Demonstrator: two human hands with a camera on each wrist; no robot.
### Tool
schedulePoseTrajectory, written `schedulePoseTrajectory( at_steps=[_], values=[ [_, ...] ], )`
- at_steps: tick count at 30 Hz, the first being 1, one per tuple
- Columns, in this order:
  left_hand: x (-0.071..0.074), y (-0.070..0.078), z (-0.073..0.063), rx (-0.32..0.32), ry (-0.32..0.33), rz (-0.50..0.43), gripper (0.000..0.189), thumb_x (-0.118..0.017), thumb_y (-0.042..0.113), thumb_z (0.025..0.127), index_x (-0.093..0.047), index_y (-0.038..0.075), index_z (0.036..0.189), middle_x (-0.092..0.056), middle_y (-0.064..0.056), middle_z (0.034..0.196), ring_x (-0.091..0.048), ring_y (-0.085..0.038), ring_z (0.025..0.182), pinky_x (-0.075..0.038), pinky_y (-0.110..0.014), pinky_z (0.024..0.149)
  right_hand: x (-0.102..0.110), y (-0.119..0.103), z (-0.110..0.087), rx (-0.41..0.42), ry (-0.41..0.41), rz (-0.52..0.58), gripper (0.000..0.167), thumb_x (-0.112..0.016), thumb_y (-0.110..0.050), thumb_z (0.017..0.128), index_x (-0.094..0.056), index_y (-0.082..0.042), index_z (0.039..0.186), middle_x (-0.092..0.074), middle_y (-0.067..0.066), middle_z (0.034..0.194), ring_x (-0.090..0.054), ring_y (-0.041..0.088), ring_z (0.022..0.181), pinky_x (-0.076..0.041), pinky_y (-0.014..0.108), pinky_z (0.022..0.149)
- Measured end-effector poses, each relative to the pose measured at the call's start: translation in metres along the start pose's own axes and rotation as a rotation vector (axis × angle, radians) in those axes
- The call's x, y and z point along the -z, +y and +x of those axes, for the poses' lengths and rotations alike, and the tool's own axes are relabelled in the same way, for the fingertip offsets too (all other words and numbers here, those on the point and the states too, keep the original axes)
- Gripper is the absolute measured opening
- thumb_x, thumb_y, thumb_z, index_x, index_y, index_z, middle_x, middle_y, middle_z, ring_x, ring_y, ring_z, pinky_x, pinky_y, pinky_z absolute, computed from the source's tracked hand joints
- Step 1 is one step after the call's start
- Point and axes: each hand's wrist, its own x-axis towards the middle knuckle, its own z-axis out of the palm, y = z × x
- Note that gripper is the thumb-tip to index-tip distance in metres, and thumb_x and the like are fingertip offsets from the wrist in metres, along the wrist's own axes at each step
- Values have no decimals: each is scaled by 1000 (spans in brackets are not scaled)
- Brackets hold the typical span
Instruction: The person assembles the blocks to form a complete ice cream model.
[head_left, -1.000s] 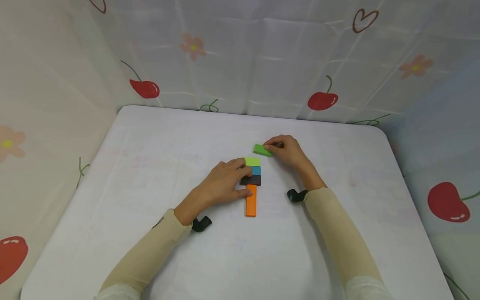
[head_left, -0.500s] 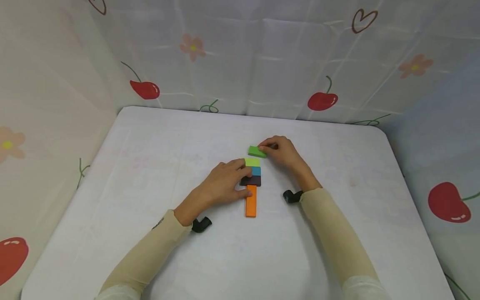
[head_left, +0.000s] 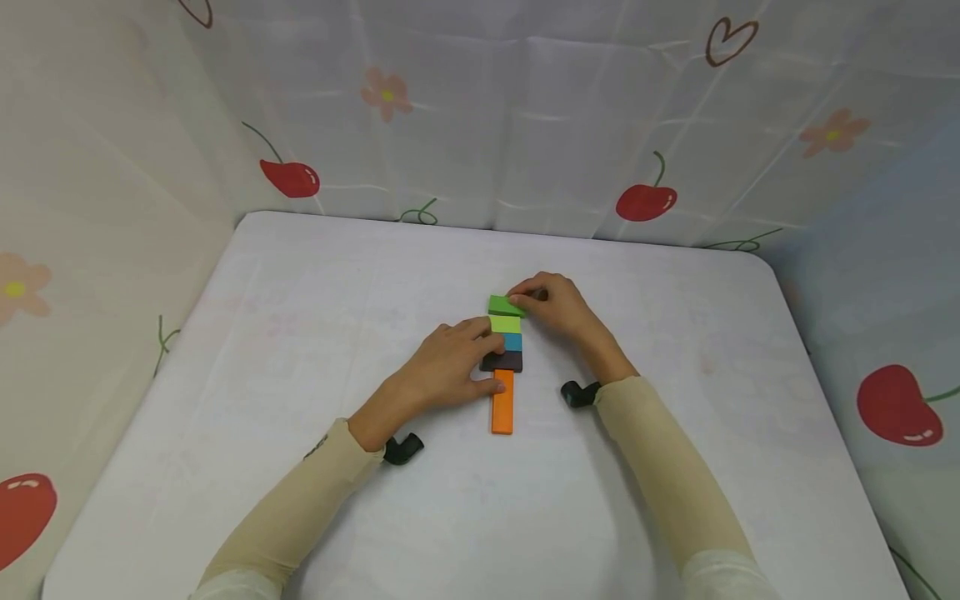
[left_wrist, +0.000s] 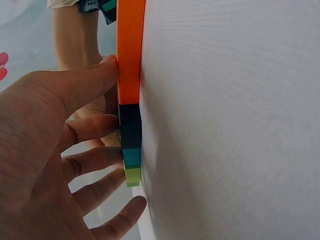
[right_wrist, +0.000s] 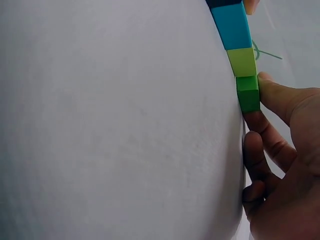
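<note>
On the white table, flat blocks lie in a row running away from me. An orange block (head_left: 502,412) stands lengthwise at the near end. Beyond it, crosswise, come a black block (head_left: 510,362), a blue block (head_left: 513,342) and a yellow-green block (head_left: 507,324). My left hand (head_left: 448,364) rests on the row from the left, thumb on the orange block and spread fingers on the blocks beyond. With thumb and fingers my right hand (head_left: 558,304) pinches a green block (right_wrist: 248,94) at the far end, right up against the yellow-green one.
A white cloth covers the table (head_left: 360,275). A curtain (head_left: 517,108) printed with cherries, flowers and hearts hangs behind it. Black wrist cameras (head_left: 403,449) jut from both beige sleeves (head_left: 678,467), close above the table.
My right hand has slid the green block leftward and slightly nearer, until it lines up with the row's far end. My left hand and the other blocks stay in place.
</note>
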Motion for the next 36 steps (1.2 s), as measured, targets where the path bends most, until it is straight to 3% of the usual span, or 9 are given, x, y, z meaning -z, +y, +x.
schedulePoseTrajectory(
  at_steps=[7, 23, 30, 36],
  values=[
    [0, 1, -1, -14, 3, 1, 45, -80, 57, 94, -66, 26, 124, -52, 5, 115, -53, -11, 107, -46, -37, 88, -4, -3, 1, 63, -15, -15, 21, -72, -28, 105, -84, -16, 119, -71, 7, 107, -56, 24, 95, -44, 35, 86],
    [0, 1, 2, -15, 3, 0, 45, -81, 56, 93, -66, 26, 124, -52, 6, 114, -52, -10, 106, -45, -35, 86, -4, -7, -1, 25, -16, -5, 21, -71, -30, 106, -84, -17, 118, -72, 6, 108, -56, 24, 97, -44, 36, 86],
    [-4, 2, 1, -6, -2, -29, 42, -75, 58, 97, -66, 26, 122, -52, 7, 113, -52, -10, 104, -44, -35, 87, 1, -3, -10, 33, -80, -31, 34, -55, -37, 114, -76, -17, 131, -69, 9, 117, -58, 24, 106, -47, 40, 97],
    [-3, 0, 1, -11, 0, -36, 41, -58, 62, 106, -66, 25, 122, -54, 5, 118, -52, -18, 130, -45, -41, 98, 13, -2, -31, 15, -96, -48, 42, -49, -39, 115, -63, -15, 147, -65, 13, 127, -59, 29, 115, -49, 48, 104]
  ],
)
